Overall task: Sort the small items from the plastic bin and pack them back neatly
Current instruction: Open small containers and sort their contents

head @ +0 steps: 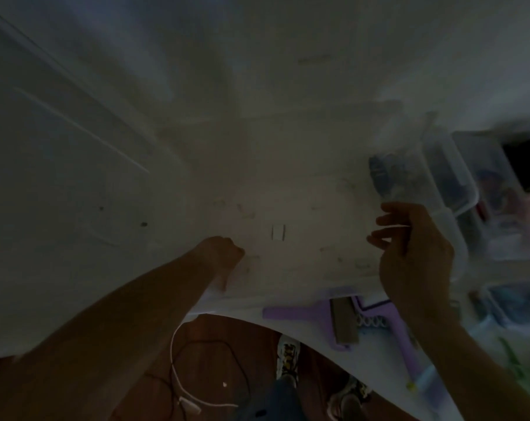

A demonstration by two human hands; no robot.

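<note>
left hand (224,250) sits at the near edge of the white table (75,177), fingers curled under into a fist. whether it pinches something small you cannot tell; the frame is dark and blurred there. your right hand (412,253) is raised just beside the clear plastic bin (452,183) at the table's right side, fingers loosely spread, with a thin pale strip across the fingertips that is too blurred to name. so for the right: either pinching that strip or holding nothing, not resolvable.

bin position: right of centre, apparently tilted or lifted at its near end, dark and blue items (382,171) visible through its wall. more clear containers (494,177) lie beyond it to the right. a purple tool (288,312) and a grey-brown flat piece (342,323) lie at the near table edge, the purple one touching the rim.

risks, as judgement only:
- light is very poor. small items on a pale table will be missed or mis-sorted.
- purple tool and flat piece lie right at the edge, under your right forearm. a sweep of that arm would push them onto the floor.
- cables (197,360) and your shoes (288,357) are below the edge. anything dropped lands among them and is hard to find.
- if the bin is tilted, a nudge from the right hand could spill its contents toward the edge.
- two short dark marks (277,232) mid-table may be small items or marks; check before clearing.
</note>
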